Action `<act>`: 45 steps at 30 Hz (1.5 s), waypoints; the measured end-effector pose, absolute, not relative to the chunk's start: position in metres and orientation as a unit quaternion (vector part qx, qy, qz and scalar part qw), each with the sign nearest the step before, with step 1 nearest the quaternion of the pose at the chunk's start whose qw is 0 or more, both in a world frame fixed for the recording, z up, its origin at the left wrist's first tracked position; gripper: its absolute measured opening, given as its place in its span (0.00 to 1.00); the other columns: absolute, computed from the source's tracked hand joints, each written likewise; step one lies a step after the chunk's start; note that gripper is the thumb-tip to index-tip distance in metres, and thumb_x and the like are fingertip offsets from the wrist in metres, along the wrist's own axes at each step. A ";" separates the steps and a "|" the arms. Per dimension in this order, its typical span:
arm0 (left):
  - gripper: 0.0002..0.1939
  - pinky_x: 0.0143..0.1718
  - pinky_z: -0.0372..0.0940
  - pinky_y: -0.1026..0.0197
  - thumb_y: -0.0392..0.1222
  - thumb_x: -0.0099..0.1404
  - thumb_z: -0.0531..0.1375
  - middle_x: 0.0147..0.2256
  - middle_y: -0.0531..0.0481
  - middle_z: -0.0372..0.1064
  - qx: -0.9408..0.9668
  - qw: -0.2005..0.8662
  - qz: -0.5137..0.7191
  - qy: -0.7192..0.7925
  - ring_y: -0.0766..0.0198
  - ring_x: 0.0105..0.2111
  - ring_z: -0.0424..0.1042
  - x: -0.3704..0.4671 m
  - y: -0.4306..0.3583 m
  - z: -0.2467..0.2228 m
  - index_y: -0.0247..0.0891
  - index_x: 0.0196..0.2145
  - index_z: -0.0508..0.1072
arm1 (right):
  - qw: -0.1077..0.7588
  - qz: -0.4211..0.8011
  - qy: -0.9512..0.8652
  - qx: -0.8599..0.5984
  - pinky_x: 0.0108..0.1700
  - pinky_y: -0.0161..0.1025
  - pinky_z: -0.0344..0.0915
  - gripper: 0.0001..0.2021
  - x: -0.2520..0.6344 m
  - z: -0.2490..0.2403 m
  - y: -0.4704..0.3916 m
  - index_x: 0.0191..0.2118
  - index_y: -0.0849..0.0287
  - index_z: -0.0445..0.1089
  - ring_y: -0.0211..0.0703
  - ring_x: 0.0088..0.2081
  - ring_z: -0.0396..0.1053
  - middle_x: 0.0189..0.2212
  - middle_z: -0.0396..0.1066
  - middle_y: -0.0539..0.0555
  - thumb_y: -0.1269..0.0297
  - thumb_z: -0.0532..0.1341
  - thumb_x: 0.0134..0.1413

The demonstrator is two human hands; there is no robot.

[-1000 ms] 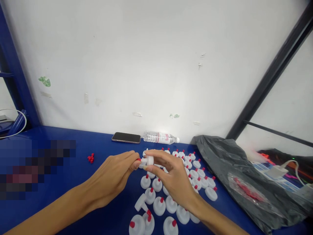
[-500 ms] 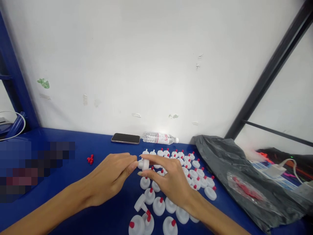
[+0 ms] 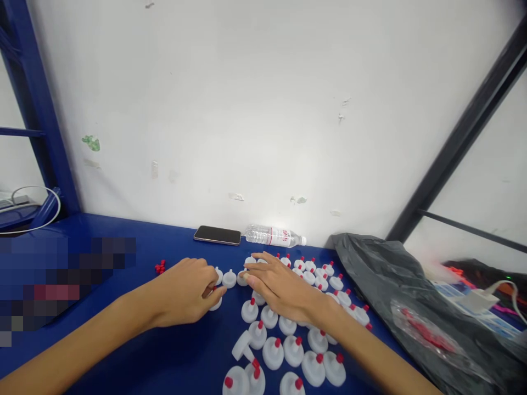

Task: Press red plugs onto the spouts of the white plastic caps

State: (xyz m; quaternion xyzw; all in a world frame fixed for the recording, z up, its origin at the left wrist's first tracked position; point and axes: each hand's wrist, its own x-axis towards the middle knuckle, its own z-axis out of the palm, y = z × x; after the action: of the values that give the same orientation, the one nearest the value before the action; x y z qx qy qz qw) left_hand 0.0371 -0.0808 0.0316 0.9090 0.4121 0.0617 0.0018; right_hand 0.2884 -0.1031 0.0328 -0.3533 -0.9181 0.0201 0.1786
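Note:
My left hand (image 3: 187, 291) is closed, with its index finger and thumb around a white spout cap (image 3: 216, 302) whose red tip shows between them. My right hand (image 3: 284, 288) is spread, its thumb and fingers at a plain white spout cap (image 3: 242, 278). Between the hands stands another tipless spout cap (image 3: 229, 279), and one more (image 3: 219, 275) is partly behind the left fingers. Under and around my right hand stand several red-tipped spout caps (image 3: 273, 353). One white piece (image 3: 242, 345) lies on its side among them.
A small pile of red tips (image 3: 160, 267) lies left on the blue table (image 3: 123, 233). A phone (image 3: 217, 235) and a lying water bottle (image 3: 275, 236) are along the wall. At right is a black plastic bag (image 3: 374, 274) with a clear packet of red pieces (image 3: 426, 332) on it.
My hands have moved apart from the white pieces they held together. Tipless spout caps now stand between them on the table. The right fingers have spread; the view has shifted slightly.

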 end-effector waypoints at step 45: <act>0.11 0.26 0.62 0.67 0.42 0.74 0.60 0.37 0.50 0.81 0.877 0.151 0.388 0.239 0.69 0.28 0.72 0.054 -0.090 0.039 0.41 0.41 0.83 | 0.376 0.078 -0.830 -0.404 0.52 0.49 0.75 0.09 0.289 0.024 -0.141 0.46 0.50 0.62 0.49 0.52 0.77 0.56 0.75 0.55 0.68 0.63 0.67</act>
State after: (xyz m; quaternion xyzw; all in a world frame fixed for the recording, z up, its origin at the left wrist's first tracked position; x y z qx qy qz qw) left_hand 0.0540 -0.0897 0.0391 0.8769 0.2393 0.3883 0.1513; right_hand 0.2888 -0.1407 0.0243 -0.4044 -0.8300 0.0779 0.3761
